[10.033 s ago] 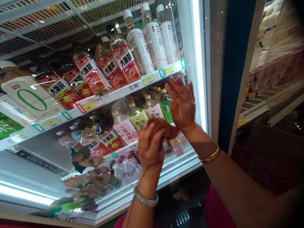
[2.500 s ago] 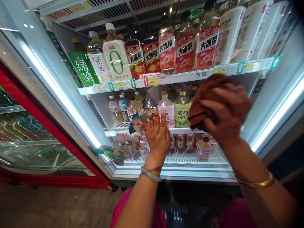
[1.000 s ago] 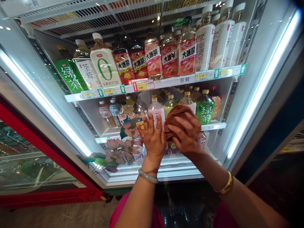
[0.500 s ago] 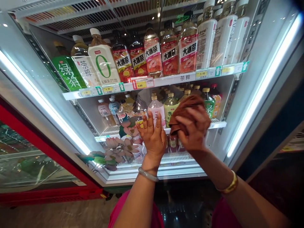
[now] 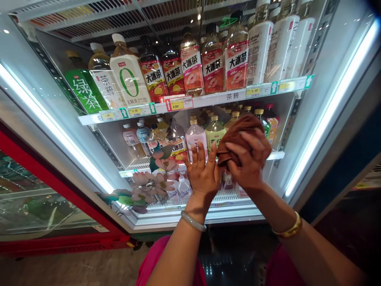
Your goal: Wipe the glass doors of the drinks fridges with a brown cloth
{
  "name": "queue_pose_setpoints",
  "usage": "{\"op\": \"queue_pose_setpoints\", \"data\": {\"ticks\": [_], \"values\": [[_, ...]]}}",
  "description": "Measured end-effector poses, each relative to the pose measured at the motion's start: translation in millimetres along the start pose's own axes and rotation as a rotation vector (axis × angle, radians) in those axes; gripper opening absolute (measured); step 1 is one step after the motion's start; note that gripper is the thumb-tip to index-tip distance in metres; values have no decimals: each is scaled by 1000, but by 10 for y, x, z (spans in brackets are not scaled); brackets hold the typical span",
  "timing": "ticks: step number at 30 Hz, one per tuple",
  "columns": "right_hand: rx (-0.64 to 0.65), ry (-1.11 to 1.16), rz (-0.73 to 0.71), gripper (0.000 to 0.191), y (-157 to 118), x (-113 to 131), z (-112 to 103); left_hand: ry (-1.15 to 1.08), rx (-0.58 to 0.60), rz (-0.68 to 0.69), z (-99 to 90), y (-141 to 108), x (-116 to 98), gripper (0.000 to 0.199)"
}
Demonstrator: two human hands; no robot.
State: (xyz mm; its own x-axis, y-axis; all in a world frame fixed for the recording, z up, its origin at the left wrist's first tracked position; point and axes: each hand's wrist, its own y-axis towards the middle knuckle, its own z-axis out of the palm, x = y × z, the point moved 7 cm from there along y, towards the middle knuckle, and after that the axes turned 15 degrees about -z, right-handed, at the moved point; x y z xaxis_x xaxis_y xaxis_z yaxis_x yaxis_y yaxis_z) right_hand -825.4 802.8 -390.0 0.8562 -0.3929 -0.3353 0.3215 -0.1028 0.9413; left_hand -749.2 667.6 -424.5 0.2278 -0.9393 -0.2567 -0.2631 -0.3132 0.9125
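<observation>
Diagonally, the crumpled brown cloth [image 5: 236,133] slants, its long axis rising from lower left to upper right, bunched in the curled right hand [image 5: 252,163] before the middle shelf [image 5: 275,155] of a glass-fronted drinks cooler [image 5: 205,217]. Just beside it, the left hand [image 5: 202,173] is spread wide, fingers pointing up. Above, a green bottle [image 5: 85,89] reads 绿茶, a white-labelled bottle [image 5: 129,79] shows a big green 0, red-labelled bottles [image 5: 192,65] read 大冰茶, and a red-framed price tag [image 5: 177,105] says 3.00.
</observation>
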Motion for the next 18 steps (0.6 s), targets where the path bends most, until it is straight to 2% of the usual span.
{"op": "queue_pose_setpoints", "data": {"ticks": [2, 4, 5, 8, 10, 12, 15, 18], "values": [[52, 38, -125, 39, -9, 79, 31, -12, -1, 31, 20, -20, -67, 79], [77, 28, -159, 41, -9, -72, -31, -31, -14, 30, 14, -8, -100, 79], [55, 0, -122, 42, -7, -229, -104, -41, -16, 25, 9, 5, -106, 78], [-110, -87, 130, 43, -58, -777, -382, -56, -7, 4, 9, 47, -87, 78], [-151, -117, 222, 44, -110, -930, -460, -46, -8, -2, 17, 60, -66, 78], [-112, -142, 202, 45, -127, -838, -423, -34, -7, -2, 33, 63, -54, 76], [-4, -120, 90, 45, -108, -437, -245, -27, -10, -3, 55, 63, -56, 76], [104, 9, -73, 43, -78, -75, -79, -18, -22, 1, 65, 63, -74, 76]]}}
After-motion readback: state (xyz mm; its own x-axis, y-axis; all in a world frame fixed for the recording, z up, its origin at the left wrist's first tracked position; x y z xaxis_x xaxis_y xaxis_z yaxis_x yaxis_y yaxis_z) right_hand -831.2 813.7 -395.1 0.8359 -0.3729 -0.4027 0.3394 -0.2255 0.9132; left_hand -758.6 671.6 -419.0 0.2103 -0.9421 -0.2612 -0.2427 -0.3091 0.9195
